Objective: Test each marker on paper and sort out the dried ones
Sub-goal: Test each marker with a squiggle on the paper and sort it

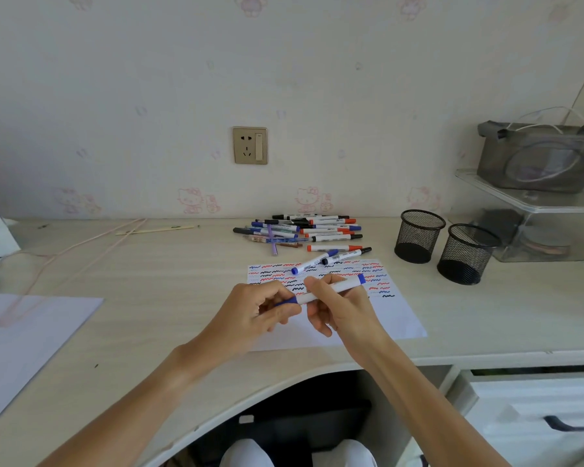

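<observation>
I held a smooth white marker (331, 287) with blue ends crosswise above the sheet of paper (395, 315), my right hand (341, 306) wrapped round its round barrel and my left hand (265, 306) pinched on its blue cap end. Both hands were closed on that one marker — neither lay flat or empty.

The paper, thin and flat on the pale wood-grain tabletop (169, 281), carried rows of little wavy strokes in red, blue and black across its far half; the near half was bare. Two more markers rested at the paper's far edge: a blue-capped one (314, 261) lying slantwise on the scribbles and a black-capped one (348, 255) just beside it.

Beyond the paper sat the loose pile of markers (300, 229), slim white tubes with red, blue and black caps, heaped against the wall. To the right of the paper stood two round black wire-mesh cups (418, 235) — close together, both upright. Well to the left of the paper lay another plain white sheet (24, 335).
</observation>
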